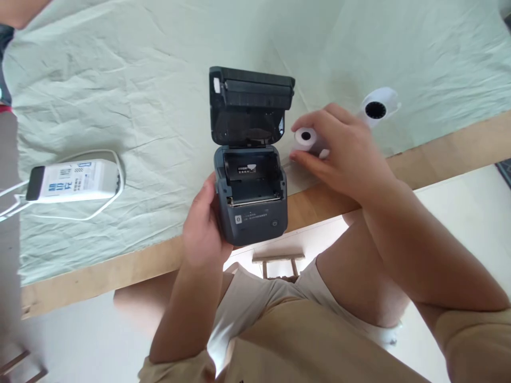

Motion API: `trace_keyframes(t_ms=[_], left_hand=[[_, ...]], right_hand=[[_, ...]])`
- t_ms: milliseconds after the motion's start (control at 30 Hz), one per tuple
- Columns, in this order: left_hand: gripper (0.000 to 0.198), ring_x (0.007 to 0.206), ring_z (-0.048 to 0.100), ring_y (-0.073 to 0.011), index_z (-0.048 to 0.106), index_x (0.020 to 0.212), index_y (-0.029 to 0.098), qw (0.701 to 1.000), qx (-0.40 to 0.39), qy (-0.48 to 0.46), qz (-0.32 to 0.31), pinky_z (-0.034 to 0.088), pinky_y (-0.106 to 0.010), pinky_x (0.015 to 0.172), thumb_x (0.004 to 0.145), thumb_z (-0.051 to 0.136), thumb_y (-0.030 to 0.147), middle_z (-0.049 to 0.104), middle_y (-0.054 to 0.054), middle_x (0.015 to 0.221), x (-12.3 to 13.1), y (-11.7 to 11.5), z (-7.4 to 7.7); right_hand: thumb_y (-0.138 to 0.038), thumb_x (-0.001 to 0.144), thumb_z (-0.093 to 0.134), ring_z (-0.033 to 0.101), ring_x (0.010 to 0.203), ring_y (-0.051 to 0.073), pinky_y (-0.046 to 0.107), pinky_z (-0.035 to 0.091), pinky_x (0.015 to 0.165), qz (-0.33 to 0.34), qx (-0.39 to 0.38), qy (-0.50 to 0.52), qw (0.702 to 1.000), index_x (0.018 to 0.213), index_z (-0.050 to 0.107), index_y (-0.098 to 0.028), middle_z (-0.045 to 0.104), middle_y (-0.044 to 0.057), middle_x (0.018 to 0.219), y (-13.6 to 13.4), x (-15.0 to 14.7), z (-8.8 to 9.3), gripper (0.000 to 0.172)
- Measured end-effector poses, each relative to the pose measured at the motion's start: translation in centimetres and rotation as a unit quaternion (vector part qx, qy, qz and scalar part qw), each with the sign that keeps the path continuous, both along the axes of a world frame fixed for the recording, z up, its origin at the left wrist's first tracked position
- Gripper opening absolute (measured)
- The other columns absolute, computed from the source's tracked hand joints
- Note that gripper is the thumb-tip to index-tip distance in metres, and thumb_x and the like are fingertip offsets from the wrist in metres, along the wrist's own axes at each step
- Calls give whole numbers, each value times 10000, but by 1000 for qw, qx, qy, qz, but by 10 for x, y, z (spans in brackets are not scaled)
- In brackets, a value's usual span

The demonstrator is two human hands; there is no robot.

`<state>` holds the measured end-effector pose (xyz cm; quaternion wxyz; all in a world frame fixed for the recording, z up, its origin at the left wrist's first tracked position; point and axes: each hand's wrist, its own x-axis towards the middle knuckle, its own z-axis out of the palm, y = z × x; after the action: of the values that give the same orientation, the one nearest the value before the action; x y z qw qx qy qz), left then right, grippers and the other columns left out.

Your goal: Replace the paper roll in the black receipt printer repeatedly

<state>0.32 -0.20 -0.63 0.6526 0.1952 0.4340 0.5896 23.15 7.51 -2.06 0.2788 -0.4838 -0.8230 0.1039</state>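
Note:
A dark grey label printer [255, 223] is gripped along its left side by my left hand [205, 223], over the table's near edge. Its hinged lid [251, 106] stands raised, and the paper bay inside shows no roll. Just right of the printer, my right hand [343, 146] pinches a small white paper roll [305, 137] between thumb and fingers. The roll's dark core hole faces me. Farther right, a second white roll [384, 98] with a wider black core rests on the cloth.
A white power strip or adapter [80, 180] with printed labels and a looped white cable [120, 181] lies at left. Pale green cloth [159, 96] covers the table, whose wooden edge [120, 268] runs in front of me. Part of another person [22, 10] shows at upper left.

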Motion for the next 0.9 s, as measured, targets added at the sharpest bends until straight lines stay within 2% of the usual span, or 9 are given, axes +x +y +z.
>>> trace_keyframes(t_ms=[100,200,267,333,400,500,667,767,900], left_hand=[[294,914,829,-265,788,922,227,1000,10,12,-16,702,-391,836,1020,605,436,813,-33,900,-2,-1,-2],[320,980,824,-305,777,1014,195,998,32,18,-50,698,-401,832,968,695,501,791,-54,875,-6,-1,-6],[391,971,823,-314,767,1080,182,996,46,17,-70,700,-394,789,909,784,534,797,-59,896,-9,-2,-9],[409,955,826,-303,753,1134,189,995,57,21,-77,698,-373,758,884,842,500,806,-54,922,-11,-3,-11],[373,971,830,-296,740,1178,201,994,59,32,-83,696,-357,755,905,845,433,815,-55,960,-12,-5,-11],[365,1027,831,-328,738,1214,215,993,45,51,-92,707,-379,776,930,820,428,823,-78,1010,-12,-8,-9],[364,1141,803,-383,761,1177,213,994,38,62,-85,716,-449,863,912,819,455,823,-103,1087,-11,-8,-6],[328,1192,785,-379,767,1125,206,995,37,63,-73,706,-446,909,892,833,427,824,-97,1065,-10,-6,-6],[310,1169,781,-341,760,1090,214,993,52,70,-74,696,-417,900,922,803,472,815,-76,1025,-9,-6,-7]], right_hand=[[-315,943,767,717,993,252,473,626,881,4,12,44,999,1268,658,-321,718,53,1122,-5,-1,7,343],[-339,915,778,742,975,241,451,635,787,-16,39,177,983,1341,600,-333,717,50,1210,-22,-11,23,461],[-371,916,759,747,902,235,431,611,696,16,40,228,973,1236,638,-340,736,31,1139,-34,-22,34,344],[-295,955,680,763,909,231,435,612,726,83,29,200,976,1135,658,-352,767,-8,1066,-42,-33,43,191],[-146,966,593,785,1009,214,423,613,817,130,42,136,981,1158,649,-358,797,-54,1112,-45,-43,47,291],[-69,938,603,800,1043,204,393,587,827,113,86,98,985,1238,609,-330,812,-65,1199,-41,-52,40,398],[-79,872,681,811,919,218,399,570,826,100,82,116,985,966,601,-293,830,-65,1014,-32,-57,20,247],[-43,864,665,791,941,229,412,542,820,110,94,140,980,887,576,-284,826,-48,1007,-34,-57,18,258],[-109,897,693,729,833,209,406,496,739,144,125,146,971,893,580,-282,802,-34,935,-47,-57,20,207]])
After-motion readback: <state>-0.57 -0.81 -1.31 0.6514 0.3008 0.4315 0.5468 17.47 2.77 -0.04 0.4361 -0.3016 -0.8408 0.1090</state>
